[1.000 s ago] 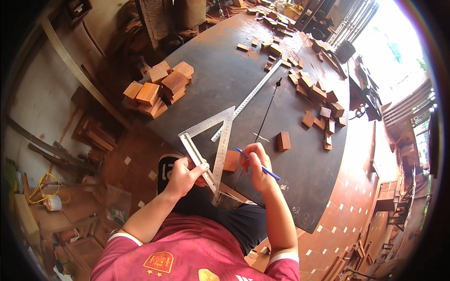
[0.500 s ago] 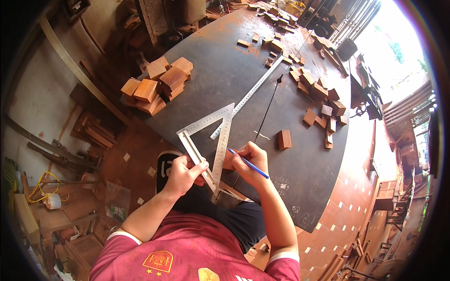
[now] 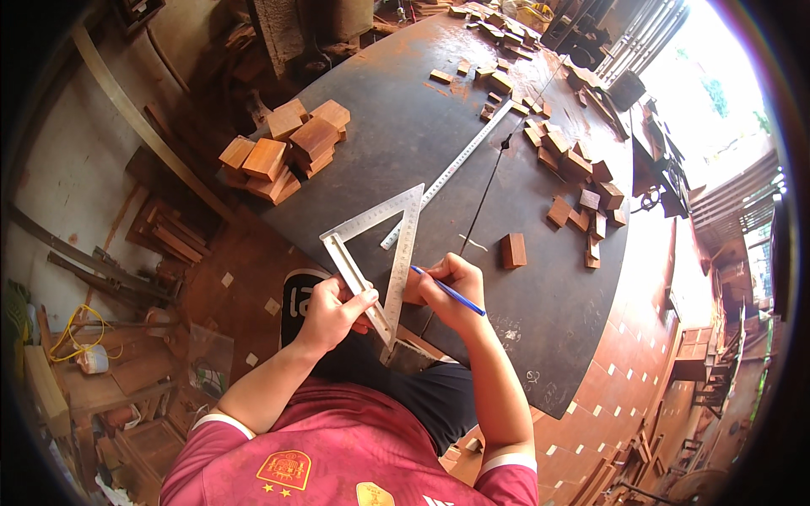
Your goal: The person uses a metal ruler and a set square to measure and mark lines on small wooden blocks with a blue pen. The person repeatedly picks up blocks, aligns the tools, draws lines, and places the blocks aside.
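My left hand (image 3: 331, 314) grips the thick edge of a metal triangle square (image 3: 404, 246), thumb on top. One long, marked edge of the square lies across a small wooden block (image 3: 413, 292), mostly hidden between my hands. In my right hand (image 3: 456, 291) is a blue pen (image 3: 462, 300), its tip at the block beside the square's edge. Just past the square, a steel ruler (image 3: 462, 160) lies slantwise on the dark table (image 3: 380, 118). To the right of my right hand a single wooden block (image 3: 512, 251) stands apart.
A stack of wooden blocks (image 3: 266, 158) sits at the table's left edge. Several more blocks (image 3: 575, 167) are scattered along the right side and far end. A dark seam (image 3: 489, 187) runs along the tabletop. Tiled floor (image 3: 612, 371) shows at the right.
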A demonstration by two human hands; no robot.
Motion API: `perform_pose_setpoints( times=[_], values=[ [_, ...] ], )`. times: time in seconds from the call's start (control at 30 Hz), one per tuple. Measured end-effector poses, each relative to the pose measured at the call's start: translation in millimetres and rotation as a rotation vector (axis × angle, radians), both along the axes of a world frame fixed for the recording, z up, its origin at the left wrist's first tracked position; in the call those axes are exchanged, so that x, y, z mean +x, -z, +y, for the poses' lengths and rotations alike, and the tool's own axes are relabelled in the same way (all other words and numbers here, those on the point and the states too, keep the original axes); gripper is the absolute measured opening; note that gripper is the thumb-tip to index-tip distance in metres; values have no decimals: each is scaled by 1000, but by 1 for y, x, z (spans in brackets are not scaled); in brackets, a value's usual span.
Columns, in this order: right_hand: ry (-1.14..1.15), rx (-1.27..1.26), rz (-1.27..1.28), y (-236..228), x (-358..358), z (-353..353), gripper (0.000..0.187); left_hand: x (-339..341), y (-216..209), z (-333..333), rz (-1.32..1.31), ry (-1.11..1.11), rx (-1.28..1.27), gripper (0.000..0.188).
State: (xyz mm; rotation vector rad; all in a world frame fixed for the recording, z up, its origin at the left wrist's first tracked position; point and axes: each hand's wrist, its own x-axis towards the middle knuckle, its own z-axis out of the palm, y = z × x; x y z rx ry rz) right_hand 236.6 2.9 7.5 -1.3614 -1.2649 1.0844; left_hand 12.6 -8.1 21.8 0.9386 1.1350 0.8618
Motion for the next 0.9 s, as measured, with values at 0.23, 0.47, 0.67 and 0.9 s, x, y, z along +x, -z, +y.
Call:
perform_pose_setpoints(
  times=[0.23, 0.47, 0.67, 0.9],
  values=[
    [-2, 39, -74, -1, -1, 1, 22, 0, 3, 0, 13, -10, 12, 20],
    [2, 0, -12, -3, -3, 0, 24, 1, -1, -1, 50, -16, 49, 18],
    [2, 5, -11, -3, -3, 0, 23, 4, -5, -1, 76, -26, 57, 17],
    [13, 8, 25, -1, -3, 0, 15, 2, -1, 0, 64, -2, 79, 17]
  ],
)
